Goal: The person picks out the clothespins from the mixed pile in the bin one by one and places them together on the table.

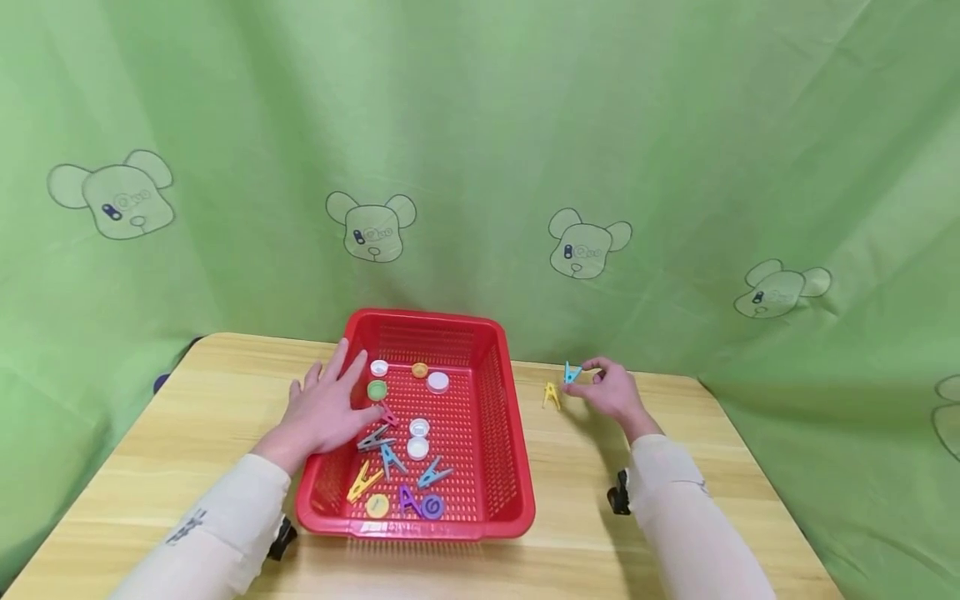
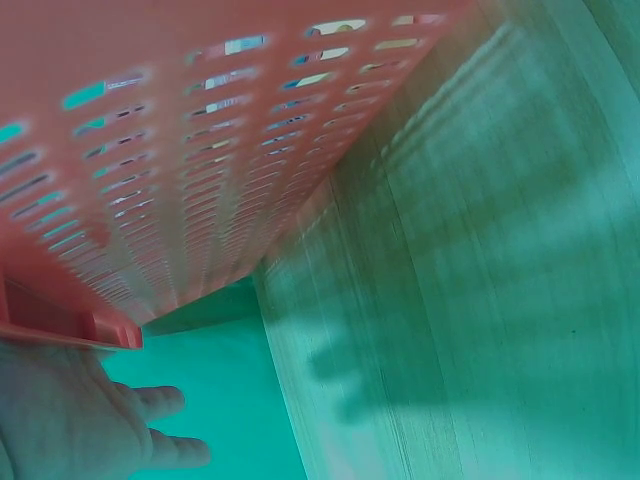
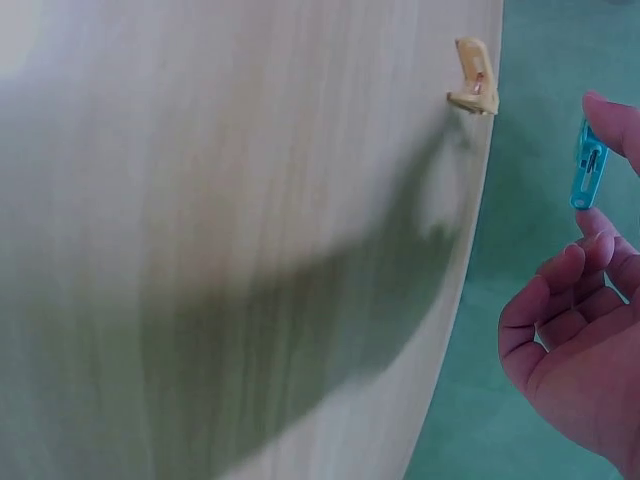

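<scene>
When viewed from the head, shows blue clothespin (image 1: 572, 373) pinched in right hand (image 1: 611, 390), near far edge of surface (image 1: 562, 500) and just beside yellow clothespin (image 1: 551, 395). Clear in head view: caps (image 1: 438, 382) and other clothespins (image 1: 363, 482) inside red basket (image 1: 512, 433); in left-wrist view, reduced to coloured glimpses through slots of outer wall (image 2: 200, 170). Added by right-wrist view: narrow side of blue clothespin, gripped between thumb and fingertip, other fingers curled. Left hand (image 1: 326, 408): fingers spread apart, gripping nothing, at left rim with thumb inside. Pink clothespin (image 1: 389, 415) partly covered by that thumb; cannot tell contact or gap. Right hand cut off by frame edge in right-wrist view; left hand partly cut off in left-wrist view. Cap markings too small to read. Long axis of blue clothespin: near upright, V opening upward in head view; slightly slanted in right-wrist view. Yellow clothespin: standing, legs down.
</scene>
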{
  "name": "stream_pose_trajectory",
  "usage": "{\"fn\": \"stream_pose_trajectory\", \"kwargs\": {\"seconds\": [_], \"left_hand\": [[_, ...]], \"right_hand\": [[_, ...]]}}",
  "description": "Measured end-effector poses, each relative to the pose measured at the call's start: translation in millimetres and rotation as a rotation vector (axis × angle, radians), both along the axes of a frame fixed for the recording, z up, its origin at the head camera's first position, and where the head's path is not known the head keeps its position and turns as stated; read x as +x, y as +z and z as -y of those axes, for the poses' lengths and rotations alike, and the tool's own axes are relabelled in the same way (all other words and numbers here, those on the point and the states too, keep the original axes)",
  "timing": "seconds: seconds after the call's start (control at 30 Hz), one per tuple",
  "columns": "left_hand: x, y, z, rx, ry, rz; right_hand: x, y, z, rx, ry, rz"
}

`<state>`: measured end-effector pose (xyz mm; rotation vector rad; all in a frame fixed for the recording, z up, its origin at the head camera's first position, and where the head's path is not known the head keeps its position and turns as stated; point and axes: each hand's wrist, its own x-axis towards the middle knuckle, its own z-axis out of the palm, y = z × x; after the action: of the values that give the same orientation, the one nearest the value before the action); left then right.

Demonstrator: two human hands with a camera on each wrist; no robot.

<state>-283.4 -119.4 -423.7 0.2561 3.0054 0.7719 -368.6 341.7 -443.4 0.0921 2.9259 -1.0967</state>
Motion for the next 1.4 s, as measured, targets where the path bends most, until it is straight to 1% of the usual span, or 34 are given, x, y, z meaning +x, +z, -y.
{"fn": "stream_pose_trajectory", "kwargs": {"seconds": [0.37,0.57,0.67,0.83,1.0,1.23,1.4], "left_hand": [[3.2,1.8,3.4,0.015,0.004,-0.002],[4.3,2.0,3.8,0.019,0.005,-0.005],[4.3,1.2,4.2,0.024,0.002,-0.005],[3.9,-1.7,4.5,0.017,0.003,-0.013],[3.4,-2.8,3.5,0.019,0.003,-0.018],[1.6,-1.3,1.0,0.01,-0.009,-0.016],[1.1,-0.4,-0.3,0.007,-0.016,-0.008]], "right_hand": [[-0.7,-12.5,-0.6,0.012,-0.049,0.02],[0.9,-19.3,-4.5,0.032,-0.064,0.015],[2.5,-23.9,-6.8,0.03,-0.083,0.012],[5.7,-32.0,-9.3,0.025,-0.09,0.017],[7.6,-38.6,-9.5,0.06,-0.094,0.01],[10.5,-40.2,-10.5,0.097,-0.112,0.0],[10.3,-46.9,-13.1,0.118,-0.132,0.004]]}}
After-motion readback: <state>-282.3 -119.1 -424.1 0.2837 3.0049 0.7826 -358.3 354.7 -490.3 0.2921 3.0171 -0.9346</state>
